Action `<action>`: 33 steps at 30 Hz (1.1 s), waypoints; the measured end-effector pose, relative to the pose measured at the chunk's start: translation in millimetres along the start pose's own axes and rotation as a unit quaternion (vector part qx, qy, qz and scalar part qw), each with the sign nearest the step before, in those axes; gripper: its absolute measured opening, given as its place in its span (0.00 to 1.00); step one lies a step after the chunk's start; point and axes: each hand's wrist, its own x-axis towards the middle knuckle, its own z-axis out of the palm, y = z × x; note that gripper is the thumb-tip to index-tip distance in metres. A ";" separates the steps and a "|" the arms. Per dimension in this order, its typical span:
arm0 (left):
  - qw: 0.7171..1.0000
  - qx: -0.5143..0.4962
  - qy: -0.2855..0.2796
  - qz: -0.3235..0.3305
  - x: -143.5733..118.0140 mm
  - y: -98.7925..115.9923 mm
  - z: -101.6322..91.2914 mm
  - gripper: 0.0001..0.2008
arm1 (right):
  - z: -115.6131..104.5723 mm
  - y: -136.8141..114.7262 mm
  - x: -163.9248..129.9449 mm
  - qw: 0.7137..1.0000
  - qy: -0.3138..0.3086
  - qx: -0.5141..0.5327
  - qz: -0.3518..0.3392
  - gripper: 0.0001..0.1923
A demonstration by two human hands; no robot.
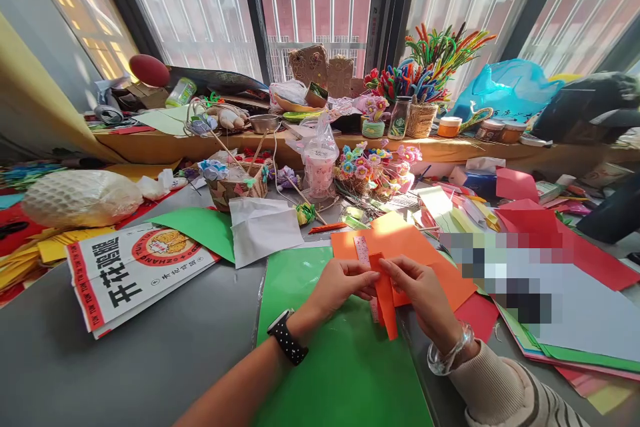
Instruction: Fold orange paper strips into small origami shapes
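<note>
You are holding a narrow orange paper strip between both hands, just above the green paper sheet that is lying on the grey table in front of you. Your left hand is pinching the strip's upper left edge, fingers closed on the paper, and a black dotted watch is sitting on that wrist. Your right hand is gripping the strip from the other side, its grip likewise clamped on the paper, with a clear bangle around the wrist and a striped sleeve below it. The strip is hanging almost upright, its lower end pointing down toward the green sheet. A small pink patterned ruler is showing just behind your fingers, resting against a larger orange sheet that is lying past the hands.

To your left, a printed red-and-white bag is lying flat, with a white foam net wrap beyond it. A woven basket and handmade flowers are standing farther back, and red paper sheets are spreading out on your right.
</note>
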 end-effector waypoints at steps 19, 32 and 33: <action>0.995 -0.008 0.094 0.026 2.4 2.8 -4.3 0.14 | 0.8 -0.2 0.5 0.997 -0.057 -0.024 0.043 0.14; 0.994 0.027 0.094 0.055 3.0 1.2 -5.6 0.15 | 0.7 4.6 3.6 0.996 -0.058 -0.030 0.057 0.15; 0.994 0.025 0.098 0.052 3.2 1.1 -5.6 0.15 | 0.6 4.7 3.5 0.996 -0.059 -0.028 0.061 0.15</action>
